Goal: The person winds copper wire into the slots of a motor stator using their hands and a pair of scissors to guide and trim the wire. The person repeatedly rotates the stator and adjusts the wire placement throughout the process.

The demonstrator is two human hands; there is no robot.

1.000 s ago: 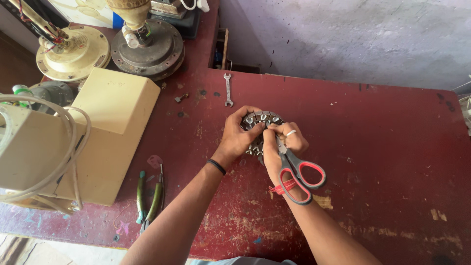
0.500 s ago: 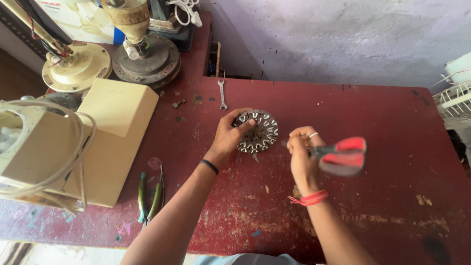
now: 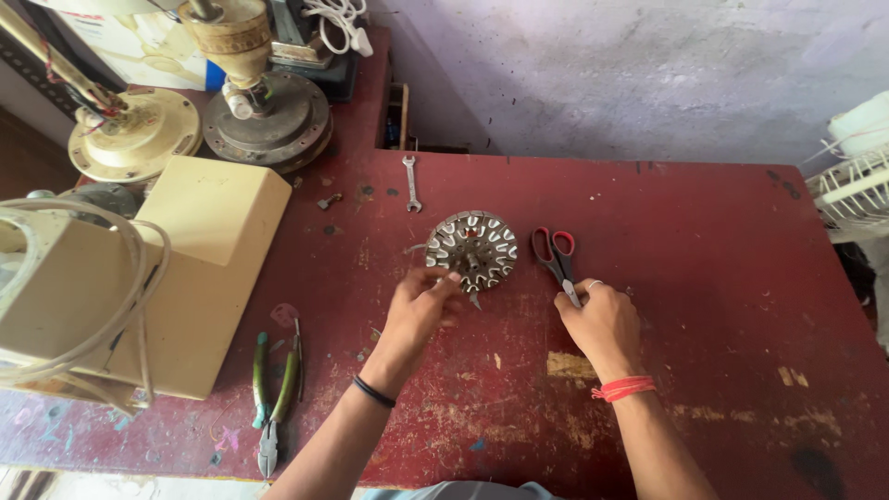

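A round metal disc (image 3: 474,248) with a ring of slots lies on the red table (image 3: 704,278). My left hand (image 3: 419,313) reaches to it, and its fingertips pinch the disc's near edge. Just right of the disc, red-and-black-handled scissors (image 3: 554,254) lie flat with their handles pointing away from me. My right hand (image 3: 600,322) is curled over the blade end of the scissors, which hides the tips. A black band sits on my left wrist and a red thread on my right.
A small spanner (image 3: 411,182) lies beyond the disc. Green-handled pliers (image 3: 278,389) rest near the table's front left. A cream box housing (image 3: 194,268) with a white cable fills the left side. Two fan motors (image 3: 269,116) stand at the back left. A white fan guard (image 3: 852,190) is at the right edge.
The disc went from both hands down onto the table. My right hand swung the scissors out to the right, then laid them on the table beside the disc.
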